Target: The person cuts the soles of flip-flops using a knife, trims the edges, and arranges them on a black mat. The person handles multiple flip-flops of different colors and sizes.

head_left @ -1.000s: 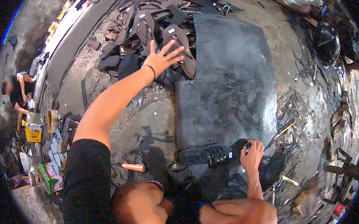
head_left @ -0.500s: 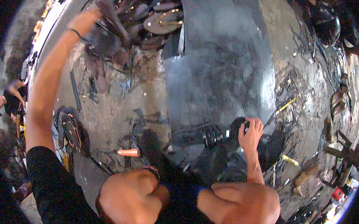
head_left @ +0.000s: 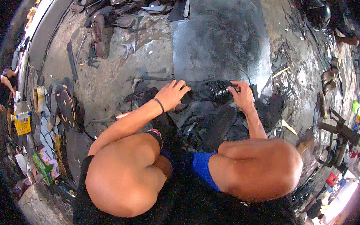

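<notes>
A dark, elongated piece with shiny black bands [head_left: 218, 90] lies crosswise before my knees, at the near end of a large black sheet [head_left: 222, 41]. It looks like a strapped sandal, but its outline merges with the dark ground. My left hand [head_left: 172, 95], with a dark band at the wrist, is closed with bent fingers at its left end; the fingertips are partly hidden. At the banded end, my right hand [head_left: 242, 95] pinches the edge between thumb and fingers. Dark scraps [head_left: 204, 122] lie just below the piece.
Soles and offcuts [head_left: 128, 6] are heaped at far left. A pair of slippers [head_left: 64, 104] and a yellow box [head_left: 23, 118] sit at left. On the right stands a dark metal stand [head_left: 342, 131]; scraps litter the floor. Another person [head_left: 5, 89] is at the far left edge.
My left hand has come down from the heap at far left to the banded piece. My right hand has shifted slightly, to the piece's right end. The view has tilted somewhat.
</notes>
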The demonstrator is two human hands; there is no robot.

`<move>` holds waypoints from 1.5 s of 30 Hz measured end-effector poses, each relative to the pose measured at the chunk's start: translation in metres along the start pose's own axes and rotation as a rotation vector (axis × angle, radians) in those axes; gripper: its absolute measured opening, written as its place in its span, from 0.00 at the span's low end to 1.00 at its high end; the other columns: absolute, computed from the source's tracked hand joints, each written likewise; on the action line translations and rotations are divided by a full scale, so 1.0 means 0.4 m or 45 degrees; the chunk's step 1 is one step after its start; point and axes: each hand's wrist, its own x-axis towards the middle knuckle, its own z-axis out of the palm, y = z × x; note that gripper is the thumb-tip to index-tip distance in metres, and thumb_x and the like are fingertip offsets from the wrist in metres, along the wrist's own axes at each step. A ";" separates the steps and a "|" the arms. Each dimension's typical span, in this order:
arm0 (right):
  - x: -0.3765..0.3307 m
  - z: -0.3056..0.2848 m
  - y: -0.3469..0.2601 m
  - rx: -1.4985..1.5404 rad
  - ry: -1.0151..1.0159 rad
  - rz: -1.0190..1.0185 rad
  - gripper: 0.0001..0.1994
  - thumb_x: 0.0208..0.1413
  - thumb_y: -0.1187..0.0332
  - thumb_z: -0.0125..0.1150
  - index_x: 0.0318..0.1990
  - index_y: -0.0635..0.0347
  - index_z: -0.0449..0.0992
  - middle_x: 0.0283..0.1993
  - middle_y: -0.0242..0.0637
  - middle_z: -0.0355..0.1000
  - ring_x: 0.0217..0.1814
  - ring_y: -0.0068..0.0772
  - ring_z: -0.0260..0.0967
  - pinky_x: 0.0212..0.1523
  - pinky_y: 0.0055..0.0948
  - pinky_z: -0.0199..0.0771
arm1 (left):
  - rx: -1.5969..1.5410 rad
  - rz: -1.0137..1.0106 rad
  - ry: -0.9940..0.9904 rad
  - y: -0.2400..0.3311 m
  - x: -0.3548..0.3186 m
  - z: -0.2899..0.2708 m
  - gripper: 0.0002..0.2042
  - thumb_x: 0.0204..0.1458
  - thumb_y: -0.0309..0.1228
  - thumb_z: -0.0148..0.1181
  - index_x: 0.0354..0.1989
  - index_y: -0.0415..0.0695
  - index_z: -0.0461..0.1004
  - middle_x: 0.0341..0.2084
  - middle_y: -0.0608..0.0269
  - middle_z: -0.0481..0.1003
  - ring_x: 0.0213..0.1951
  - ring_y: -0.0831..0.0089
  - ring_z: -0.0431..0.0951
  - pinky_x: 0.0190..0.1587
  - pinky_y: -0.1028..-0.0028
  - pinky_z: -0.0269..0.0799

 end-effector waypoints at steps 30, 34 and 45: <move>-0.007 -0.258 0.335 -0.891 0.152 0.400 0.18 0.55 0.64 0.55 0.51 0.62 0.77 0.50 0.55 0.75 0.53 0.59 0.73 0.55 0.49 0.72 | -0.604 -2.003 0.639 -0.511 -0.884 -0.153 0.51 0.33 0.49 0.79 0.63 0.31 0.60 0.59 0.43 0.68 0.56 0.55 0.74 0.58 0.60 0.69; 0.021 -0.216 0.008 -0.514 0.095 0.055 0.18 0.60 0.72 0.60 0.57 0.67 0.73 0.52 0.49 0.75 0.55 0.41 0.74 0.54 0.34 0.75 | -1.376 -1.392 1.020 -0.285 -0.617 -0.184 0.35 0.46 0.41 0.75 0.57 0.32 0.68 0.49 0.55 0.75 0.47 0.70 0.75 0.54 0.70 0.71; 0.235 -0.259 -0.402 1.477 -0.579 0.067 0.23 0.61 0.61 0.64 0.58 0.68 0.70 0.51 0.41 0.76 0.51 0.36 0.77 0.47 0.44 0.84 | -2.335 0.514 0.912 0.020 0.003 -0.429 0.22 0.58 0.26 0.61 0.61 0.38 0.68 0.55 0.56 0.74 0.58 0.66 0.73 0.62 0.63 0.66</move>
